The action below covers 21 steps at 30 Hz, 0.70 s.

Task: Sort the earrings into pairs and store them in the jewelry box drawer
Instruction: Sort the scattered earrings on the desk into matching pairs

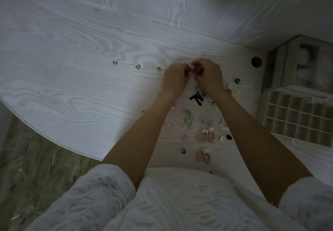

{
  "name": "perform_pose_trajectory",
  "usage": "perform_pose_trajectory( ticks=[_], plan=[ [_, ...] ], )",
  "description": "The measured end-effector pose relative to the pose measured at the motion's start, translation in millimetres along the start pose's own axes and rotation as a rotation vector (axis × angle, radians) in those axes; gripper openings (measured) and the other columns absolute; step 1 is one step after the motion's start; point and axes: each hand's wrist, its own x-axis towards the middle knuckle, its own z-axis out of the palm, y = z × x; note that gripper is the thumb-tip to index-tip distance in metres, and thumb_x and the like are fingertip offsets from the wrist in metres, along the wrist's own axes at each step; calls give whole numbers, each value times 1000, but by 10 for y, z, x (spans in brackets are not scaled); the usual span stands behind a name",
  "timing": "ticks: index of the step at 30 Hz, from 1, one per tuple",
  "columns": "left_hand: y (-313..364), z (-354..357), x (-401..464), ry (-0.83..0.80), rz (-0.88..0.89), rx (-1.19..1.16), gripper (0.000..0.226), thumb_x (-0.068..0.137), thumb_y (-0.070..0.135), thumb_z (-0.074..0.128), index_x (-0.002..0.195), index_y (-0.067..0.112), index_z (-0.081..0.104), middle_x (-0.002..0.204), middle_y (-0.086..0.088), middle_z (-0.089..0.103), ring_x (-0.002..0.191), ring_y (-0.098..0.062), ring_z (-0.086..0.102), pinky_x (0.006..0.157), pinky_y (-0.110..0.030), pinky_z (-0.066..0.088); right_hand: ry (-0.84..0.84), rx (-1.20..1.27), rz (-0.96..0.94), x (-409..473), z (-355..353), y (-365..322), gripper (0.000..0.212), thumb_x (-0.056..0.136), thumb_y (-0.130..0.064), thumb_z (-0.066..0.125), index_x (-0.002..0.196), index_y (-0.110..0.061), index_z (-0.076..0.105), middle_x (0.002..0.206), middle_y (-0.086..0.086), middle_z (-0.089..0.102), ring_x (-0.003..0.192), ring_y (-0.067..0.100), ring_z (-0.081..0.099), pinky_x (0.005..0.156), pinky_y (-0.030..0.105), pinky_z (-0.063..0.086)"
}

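Both hands meet over the pale wooden table (72,86). My left hand (175,78) and my right hand (208,76) pinch a small gold earring (191,71) between their fingertips. A row of small gold studs lies to the left: one (115,62), a heart-shaped one (137,67) and another (158,68). Below my arms lie several loose earrings: pink ones with cream hearts (205,137), (203,156), green ones (188,118), a black one (196,98), cream flower ones (234,87). The open jewelry box drawer (295,115), with many small compartments, sits at the right.
The jewelry box body (297,65) stands behind the drawer at the far right. A round hole (256,61) is cut in the table near it. The table's curved edge runs at lower left, with floor beneath. A white wall panel rises behind the table.
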Motion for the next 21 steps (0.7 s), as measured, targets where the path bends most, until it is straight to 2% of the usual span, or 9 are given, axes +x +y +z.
perform_pose_trajectory(
  ticks=[3, 5, 8, 10, 14, 16, 21],
  plan=[
    [-34, -23, -25, 1, -8, -30, 21, 87, 11, 55, 104, 7, 68, 99, -13, 70, 93, -27, 63, 86, -41, 49, -4, 1, 8, -15, -14, -4, 34, 76, 10, 56, 106, -5, 63, 100, 16, 65, 86, 24, 61, 77, 35, 51],
    [-54, -112, -70, 18, 9, -60, 21, 87, 10, 57, 105, 9, 67, 99, -9, 71, 89, -22, 65, 85, -35, 51, -12, -10, 23, -30, -40, -14, 34, 78, 9, 54, 108, -6, 62, 102, 15, 64, 85, 20, 59, 78, 36, 51],
    [-94, -340, -237, 84, 97, -94, 18, 85, 14, 60, 100, 13, 69, 90, -3, 71, 77, -15, 65, 73, -28, 52, -15, -10, -10, -85, -113, -69, 33, 80, 6, 53, 110, -6, 62, 105, 15, 62, 84, 16, 54, 77, 31, 49],
    [-172, -504, -416, 148, 119, -49, 16, 86, 20, 58, 99, 19, 68, 86, 2, 70, 76, -13, 63, 67, -26, 50, 21, -14, -31, -157, -179, -124, 30, 82, 1, 55, 109, -7, 61, 103, 13, 62, 82, 17, 55, 73, 30, 47],
    [-453, -766, -853, 281, -35, 100, 17, 87, 26, 56, 99, 22, 68, 84, 4, 69, 81, -15, 60, 65, -25, 43, 126, -24, -29, -411, -240, -240, 22, 86, -7, 52, 104, -10, 63, 92, 8, 67, 79, 20, 61, 69, 33, 49],
    [-608, -832, -1048, 295, -122, 128, 17, 87, 24, 58, 100, 21, 68, 85, 1, 69, 83, -18, 60, 67, -25, 41, 97, -31, -36, -532, -176, -299, 21, 86, -9, 52, 104, -12, 64, 92, 7, 68, 82, 22, 61, 70, 32, 49],
    [-848, -749, -1341, 147, -224, 128, 30, 80, 22, 66, 110, 16, 64, 102, -7, 66, 94, -29, 56, 75, -38, 48, -22, -77, -78, -622, 117, -379, 26, 84, -5, 55, 109, -7, 62, 107, 13, 61, 88, 26, 59, 71, 25, 38]
  ],
)
